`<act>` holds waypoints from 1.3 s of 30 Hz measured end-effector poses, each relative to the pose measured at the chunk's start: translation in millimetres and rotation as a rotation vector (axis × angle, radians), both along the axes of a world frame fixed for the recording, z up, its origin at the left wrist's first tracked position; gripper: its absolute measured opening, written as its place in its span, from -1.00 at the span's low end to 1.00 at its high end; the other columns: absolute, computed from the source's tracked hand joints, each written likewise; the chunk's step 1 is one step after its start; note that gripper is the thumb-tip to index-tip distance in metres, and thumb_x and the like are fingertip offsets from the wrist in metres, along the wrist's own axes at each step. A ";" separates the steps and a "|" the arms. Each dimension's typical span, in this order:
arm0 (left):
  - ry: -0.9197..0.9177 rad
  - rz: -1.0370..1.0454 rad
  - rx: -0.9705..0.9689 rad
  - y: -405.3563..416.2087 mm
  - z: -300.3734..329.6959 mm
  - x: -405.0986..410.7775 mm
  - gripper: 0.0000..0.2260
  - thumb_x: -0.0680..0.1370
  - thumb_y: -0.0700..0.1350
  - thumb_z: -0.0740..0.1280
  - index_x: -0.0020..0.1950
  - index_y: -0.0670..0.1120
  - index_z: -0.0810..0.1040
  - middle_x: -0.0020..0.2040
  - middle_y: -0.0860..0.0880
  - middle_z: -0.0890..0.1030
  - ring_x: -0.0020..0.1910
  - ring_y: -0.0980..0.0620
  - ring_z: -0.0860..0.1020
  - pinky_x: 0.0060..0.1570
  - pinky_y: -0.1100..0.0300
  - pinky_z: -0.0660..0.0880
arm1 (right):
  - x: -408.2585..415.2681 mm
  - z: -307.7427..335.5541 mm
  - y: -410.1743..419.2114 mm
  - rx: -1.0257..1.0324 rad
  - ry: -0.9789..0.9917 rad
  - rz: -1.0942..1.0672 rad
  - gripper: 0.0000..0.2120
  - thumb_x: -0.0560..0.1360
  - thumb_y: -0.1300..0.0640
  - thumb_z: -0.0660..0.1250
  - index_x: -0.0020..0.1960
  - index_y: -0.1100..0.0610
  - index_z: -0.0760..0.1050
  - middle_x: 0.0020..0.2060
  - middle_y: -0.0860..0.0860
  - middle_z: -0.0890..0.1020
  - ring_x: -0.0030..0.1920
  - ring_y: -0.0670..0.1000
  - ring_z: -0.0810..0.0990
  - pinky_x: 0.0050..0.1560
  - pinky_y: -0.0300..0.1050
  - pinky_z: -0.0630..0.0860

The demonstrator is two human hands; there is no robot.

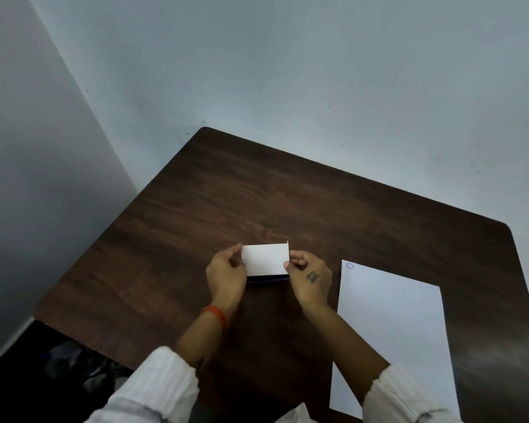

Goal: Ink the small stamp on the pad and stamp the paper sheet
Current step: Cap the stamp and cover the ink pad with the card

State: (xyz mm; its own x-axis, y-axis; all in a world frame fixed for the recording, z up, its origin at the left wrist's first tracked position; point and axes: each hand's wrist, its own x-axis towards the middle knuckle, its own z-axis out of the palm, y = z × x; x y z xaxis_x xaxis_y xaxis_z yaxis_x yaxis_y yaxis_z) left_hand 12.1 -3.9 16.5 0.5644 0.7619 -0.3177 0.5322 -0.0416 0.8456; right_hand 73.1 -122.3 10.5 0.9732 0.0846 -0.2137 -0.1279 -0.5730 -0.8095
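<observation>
Left hand (226, 274) and right hand (309, 276) pinch a white rectangular lid (264, 259) over the dark pad (268, 279); flat paper (391, 331) lies on woodgrain tabletop (226, 209).

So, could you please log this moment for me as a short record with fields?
surface: dark wooden table
left hand: grips the left edge of the raised white lid
right hand: pinches the lid's right edge
ink pad: dark base below the lid, mostly hidden
paper sheet: flat, right of the hands
stamp mark: small ring at the sheet's far left corner
stamp: not visible

Bare room corner: plain walls (287, 71), dark wood desk (226, 209).
</observation>
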 end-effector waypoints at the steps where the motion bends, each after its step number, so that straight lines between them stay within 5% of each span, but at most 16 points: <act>1: 0.016 -0.007 0.003 -1.6 -2.2 2.8 -0.67 0.48 -0.35 0.25 0.22 -0.13 0.52 0.24 -0.13 0.56 0.21 -0.06 0.50 0.30 0.05 0.41 | 2.8 -1.4 -1.0 -0.017 0.013 0.003 -0.74 0.41 0.25 0.41 0.10 0.14 0.58 0.01 0.09 0.69 -0.07 -0.05 0.60 -0.07 -0.23 0.44; 39: 0.145 -0.077 0.002 4.0 -34.6 2.8 -0.72 0.45 -0.22 0.37 0.16 -0.09 0.57 0.16 -0.10 0.62 0.16 -0.05 0.55 0.22 0.10 0.44 | 19.3 -10.9 -0.3 -0.279 0.124 0.127 -0.77 0.43 0.20 0.39 0.08 0.15 0.59 0.03 0.10 0.69 0.00 0.07 0.64 -0.03 -0.24 0.45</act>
